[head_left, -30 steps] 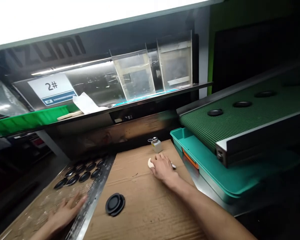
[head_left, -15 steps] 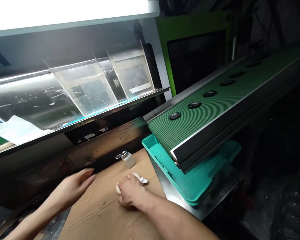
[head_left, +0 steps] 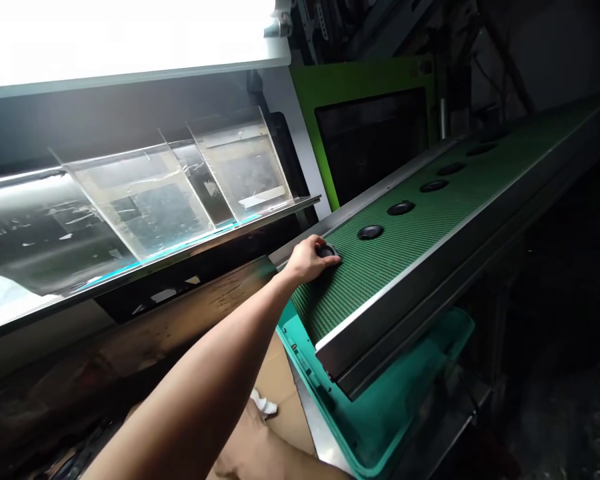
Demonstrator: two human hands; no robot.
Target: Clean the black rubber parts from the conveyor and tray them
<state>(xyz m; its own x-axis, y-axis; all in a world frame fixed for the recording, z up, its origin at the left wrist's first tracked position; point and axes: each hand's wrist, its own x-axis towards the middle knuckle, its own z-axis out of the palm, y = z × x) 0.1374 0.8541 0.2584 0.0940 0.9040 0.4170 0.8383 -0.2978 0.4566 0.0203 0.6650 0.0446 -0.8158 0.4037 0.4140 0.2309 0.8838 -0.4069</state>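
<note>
A bright white panel and a lime-green machine housing (head_left: 365, 79) fill the back of this dim work area. Below the panel, a steel shelf (head_left: 195, 250) carries clear plastic dividers (head_left: 145, 200). To the right, a green conveyor belt (head_left: 380, 283) with a steel side rail (head_left: 405, 303) runs up and away toward the far corner.

The left arm reaches across the view, and the left hand (head_left: 305, 261) sits on the belt near its lower end, close to the edge by the shelf. Its fingers curl over a round black disc (head_left: 327, 251), gripping it from above, so only a sliver of the disc shows. A line of matching black discs (head_left: 401, 208) sits along the middle of the belt, spaced apart and leading away from the hand.

Under the belt's lower end is a teal tray (head_left: 395, 427), and beside it lies a sheet of brown cardboard (head_left: 280, 380). The right hand (head_left: 253, 453) is low at the bottom edge of the view, mostly cut off and partly behind the left arm, so I cannot tell whether it is open or closed. It seems to be just beside a small white cloth (head_left: 263, 403) on the cardboard.
</note>
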